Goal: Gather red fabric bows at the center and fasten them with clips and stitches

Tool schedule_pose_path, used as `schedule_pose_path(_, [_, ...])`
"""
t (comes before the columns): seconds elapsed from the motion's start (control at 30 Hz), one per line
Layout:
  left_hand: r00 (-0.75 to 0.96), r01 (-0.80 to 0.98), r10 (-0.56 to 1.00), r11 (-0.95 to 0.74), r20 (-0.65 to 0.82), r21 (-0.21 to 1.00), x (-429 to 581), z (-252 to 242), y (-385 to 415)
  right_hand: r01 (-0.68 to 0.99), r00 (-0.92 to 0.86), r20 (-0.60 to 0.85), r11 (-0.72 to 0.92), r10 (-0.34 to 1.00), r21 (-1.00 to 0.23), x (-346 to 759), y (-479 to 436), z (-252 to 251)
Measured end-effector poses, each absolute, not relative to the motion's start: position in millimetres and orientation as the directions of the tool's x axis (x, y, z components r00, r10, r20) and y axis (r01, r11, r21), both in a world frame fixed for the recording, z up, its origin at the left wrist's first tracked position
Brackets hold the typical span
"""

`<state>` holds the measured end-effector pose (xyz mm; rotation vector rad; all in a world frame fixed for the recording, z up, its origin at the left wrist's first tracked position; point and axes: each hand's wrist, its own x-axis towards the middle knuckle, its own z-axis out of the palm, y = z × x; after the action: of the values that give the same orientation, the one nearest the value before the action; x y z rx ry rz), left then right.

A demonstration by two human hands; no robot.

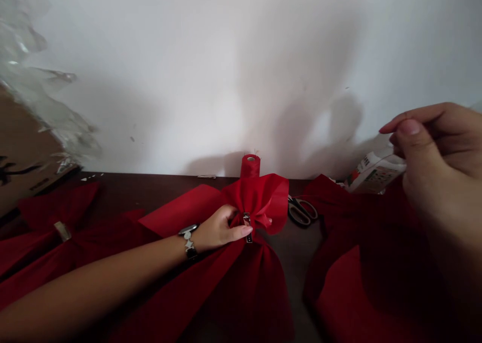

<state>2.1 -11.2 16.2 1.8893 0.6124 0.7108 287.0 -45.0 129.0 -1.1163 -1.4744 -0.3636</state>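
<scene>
A large red fabric bow (259,197) lies in the middle of the dark table, gathered at its centre under a shiny metal buckle (247,227). My left hand (222,227) is closed around the gathered centre, thumb across the buckle and fingers partly hidden by the cloth. Raised at the right, my right hand (437,147) is closed in a pinch, thumb against forefinger. What it pinches, if anything, is too fine to make out. Just behind the bow stands a spool of red thread (250,167), and dark-handled scissors (302,211) lie to its right.
Another red bow (62,230) with a light metallic band lies at the left. A cardboard box (26,142) with clear plastic wrap (60,112) stands behind it. At right are more red fabric (346,288) and a white labelled bottle (376,171). A white wall (181,72) rises behind.
</scene>
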Motion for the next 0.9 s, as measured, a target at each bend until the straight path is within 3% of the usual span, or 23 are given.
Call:
schedule_pose_path(0.07, [0.716,0.1,0.67,-0.378,0.198,0.92,2.8,16.4,-12.2,0.741,0.069,0.829,0.528,0.555,-0.415,271.2,-56.3,126.3])
schedule_pose_path(0.13, [0.717,0.117,0.673,-0.375,0.183,0.92,3.1,16.1,-13.7,0.655,-0.135,0.754,0.629,0.643,-0.419,254.1,-62.8,116.4])
schedule_pose_path(0.2, [0.704,0.152,0.693,-0.364,0.159,0.919,2.9,15.5,-15.7,0.512,-0.425,0.645,0.756,0.636,-0.408,237.4,-63.6,99.2])
schedule_pose_path(0.27, [0.69,0.178,0.713,-0.337,0.127,0.925,2.5,15.0,-17.7,0.398,-0.562,0.583,0.809,0.587,-0.432,223.6,-60.1,77.9])
schedule_pose_path(0.47, [0.708,0.193,0.699,-0.334,0.105,0.923,2.5,15.0,-19.7,0.359,-0.512,0.645,0.823,0.568,-0.439,210.5,-51.7,35.5])
schedule_pose_path(0.9, [0.734,0.242,0.661,-0.472,0.158,0.847,1.4,13.5,-20.6,0.373,-0.564,0.625,0.842,0.539,-0.39,214.0,-51.6,27.1])
